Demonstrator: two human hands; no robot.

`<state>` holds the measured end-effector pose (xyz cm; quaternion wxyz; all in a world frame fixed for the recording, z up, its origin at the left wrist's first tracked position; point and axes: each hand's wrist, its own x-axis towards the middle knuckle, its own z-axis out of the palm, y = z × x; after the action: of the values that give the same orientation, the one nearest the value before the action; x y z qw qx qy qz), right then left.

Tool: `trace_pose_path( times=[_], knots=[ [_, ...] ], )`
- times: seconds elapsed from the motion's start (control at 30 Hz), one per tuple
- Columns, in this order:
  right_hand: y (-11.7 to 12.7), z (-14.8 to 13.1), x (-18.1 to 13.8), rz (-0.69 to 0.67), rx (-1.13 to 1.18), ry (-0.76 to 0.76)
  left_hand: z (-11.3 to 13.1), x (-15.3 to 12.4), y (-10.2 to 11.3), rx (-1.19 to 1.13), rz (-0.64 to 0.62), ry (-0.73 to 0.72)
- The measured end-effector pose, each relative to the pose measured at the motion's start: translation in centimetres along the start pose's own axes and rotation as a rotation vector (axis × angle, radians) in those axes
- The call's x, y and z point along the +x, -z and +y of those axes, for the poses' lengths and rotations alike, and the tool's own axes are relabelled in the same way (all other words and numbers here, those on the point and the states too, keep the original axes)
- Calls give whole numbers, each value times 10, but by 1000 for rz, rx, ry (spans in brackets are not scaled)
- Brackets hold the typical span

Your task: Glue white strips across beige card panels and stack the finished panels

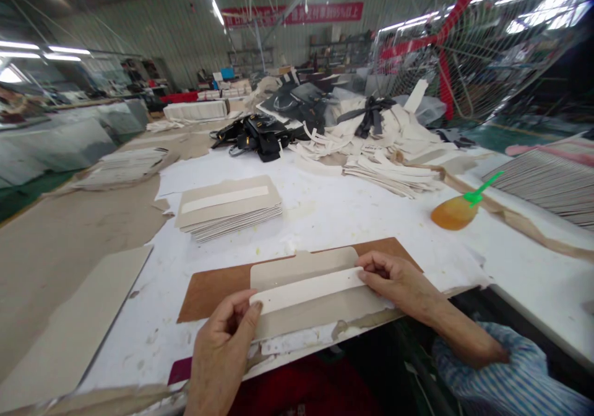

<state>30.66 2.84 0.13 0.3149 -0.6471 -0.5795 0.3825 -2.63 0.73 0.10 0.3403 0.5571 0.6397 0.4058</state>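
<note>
Between my two hands is a long white strip (306, 291), held by its ends above a beige panel (320, 314). My left hand (226, 335) pinches the strip's left end between thumb and fingers. At the other end, my right hand (390, 278) pinches the strip's right tip. Under the beige panel lies a brown board (213, 289) near the table's front edge. Whether the strip touches the panel along its length, I cannot tell. Beyond my left hand stands a stack of beige panels (232, 218), its top one bearing a similar white strip (225, 199).
An orange oval tool with a green handle (455, 212) lies at the right. Farther back are black bags (260, 134) and heaped pale strips (390, 171). A large beige sheet (93, 304) covers the left side. A big fan (445, 44) stands at the back right.
</note>
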Motion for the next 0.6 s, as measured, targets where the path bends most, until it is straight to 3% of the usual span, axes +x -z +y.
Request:
trace_pose_path(
  times=[0.2,0.6],
  knots=[
    [-6,-1,-1,112,-121,29,-4,7,0,162,8,-43],
    [-7,-5,0,142,-188,-1,2,11,-4,251,82,-51]
  ],
)
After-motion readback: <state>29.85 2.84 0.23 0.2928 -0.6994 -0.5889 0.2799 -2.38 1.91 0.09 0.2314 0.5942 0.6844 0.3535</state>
